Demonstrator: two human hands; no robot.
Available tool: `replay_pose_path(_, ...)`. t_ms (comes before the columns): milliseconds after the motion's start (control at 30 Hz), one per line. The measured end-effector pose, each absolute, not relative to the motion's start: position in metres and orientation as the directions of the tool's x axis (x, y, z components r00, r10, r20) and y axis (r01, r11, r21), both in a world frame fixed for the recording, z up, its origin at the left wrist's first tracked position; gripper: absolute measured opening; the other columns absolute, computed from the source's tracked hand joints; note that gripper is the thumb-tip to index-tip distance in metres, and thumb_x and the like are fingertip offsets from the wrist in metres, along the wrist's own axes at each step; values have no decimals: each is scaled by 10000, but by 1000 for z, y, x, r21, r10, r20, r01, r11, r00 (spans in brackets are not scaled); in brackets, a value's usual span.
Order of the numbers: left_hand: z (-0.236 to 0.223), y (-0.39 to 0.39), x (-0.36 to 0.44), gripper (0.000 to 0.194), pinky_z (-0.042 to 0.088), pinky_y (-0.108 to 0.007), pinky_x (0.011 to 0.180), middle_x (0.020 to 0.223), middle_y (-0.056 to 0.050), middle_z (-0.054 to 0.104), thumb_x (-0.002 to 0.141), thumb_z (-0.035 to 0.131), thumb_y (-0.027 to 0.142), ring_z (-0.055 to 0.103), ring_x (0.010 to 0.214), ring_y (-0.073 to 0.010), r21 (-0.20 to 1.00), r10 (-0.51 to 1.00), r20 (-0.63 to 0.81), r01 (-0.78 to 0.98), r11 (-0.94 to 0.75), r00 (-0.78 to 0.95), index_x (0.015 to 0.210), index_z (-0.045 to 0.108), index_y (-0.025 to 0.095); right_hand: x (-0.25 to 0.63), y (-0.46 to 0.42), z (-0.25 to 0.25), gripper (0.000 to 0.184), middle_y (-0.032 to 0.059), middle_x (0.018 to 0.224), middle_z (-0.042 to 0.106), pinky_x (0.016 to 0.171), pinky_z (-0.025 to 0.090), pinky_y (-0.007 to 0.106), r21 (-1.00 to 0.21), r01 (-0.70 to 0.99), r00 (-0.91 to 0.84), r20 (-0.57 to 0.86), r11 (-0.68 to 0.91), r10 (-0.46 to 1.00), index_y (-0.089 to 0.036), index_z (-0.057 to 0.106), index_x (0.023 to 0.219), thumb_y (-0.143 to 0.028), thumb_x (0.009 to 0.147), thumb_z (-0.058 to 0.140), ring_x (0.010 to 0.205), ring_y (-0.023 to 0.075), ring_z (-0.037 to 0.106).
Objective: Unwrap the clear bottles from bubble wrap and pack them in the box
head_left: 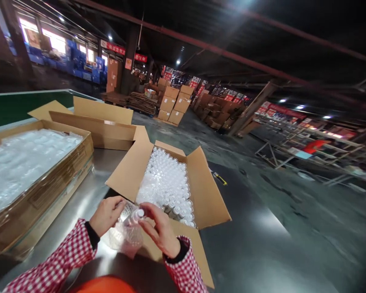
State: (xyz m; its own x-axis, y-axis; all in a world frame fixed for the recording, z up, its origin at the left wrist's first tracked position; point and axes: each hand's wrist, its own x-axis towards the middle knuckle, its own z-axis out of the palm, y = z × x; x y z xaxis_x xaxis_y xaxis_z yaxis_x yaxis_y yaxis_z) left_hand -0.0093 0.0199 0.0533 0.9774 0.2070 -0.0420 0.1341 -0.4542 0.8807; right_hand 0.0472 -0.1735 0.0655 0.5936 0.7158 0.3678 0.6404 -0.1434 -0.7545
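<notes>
My left hand (107, 215) pinches the edge of a clear bubble wrap bag (125, 236) over the metal table. My right hand (161, 228) has its thumb and fingers around the white cap of a small bottle (136, 215), which sits at the bag's mouth with its lower part behind the plastic. Just beyond both hands stands an open cardboard box (212, 191) packed with rows of white-capped bottles (171, 179). A piece of clear wrap lies over its left near part.
On the left, a long carton (64, 162) holds many clear plastic packs (27, 162). Behind it is another open box (94, 126). A yellow box cutter (220, 178) lies right of the bottle box. Stacked cartons (171, 103) stand on the floor farther off.
</notes>
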Motion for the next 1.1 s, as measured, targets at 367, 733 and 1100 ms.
replay_pose_path(367, 53, 16, -24, 360, 436, -208, 578, 679, -21, 619, 889, 418, 423, 586, 630, -135, 934, 199, 76, 0, -356, 977, 794, 636, 154, 30, -156, 54, 297, 108, 1095, 633, 930, 478, 401, -758, 631, 461, 195, -165, 866, -200, 544, 1185, -211, 930, 391, 1038, 222, 591)
replay_pose_path(733, 103, 34, -46, 380, 445, -199, 468, 593, 8, 536, 861, 458, 479, 540, 487, -111, 989, 230, 62, -28, -145, 971, 859, 618, 134, 29, -138, -18, 747, 103, 1349, 516, 1029, 391, 482, -971, -42, 728, 130, 233, 673, -279, 490, 1303, -539, 649, 739, 1218, 300, 495)
replay_pose_path(1100, 81, 88, -79, 695, 503, -295, 713, 815, -33, 586, 723, 636, 497, 600, 766, -175, 997, 209, 13, 4, -80, 978, 1280, 420, 142, 33, -118, 20, 395, 79, 957, 724, 859, 514, 377, -974, 189, 746, 226, 127, 627, -230, 720, 937, -568, 781, 586, 900, 242, 653)
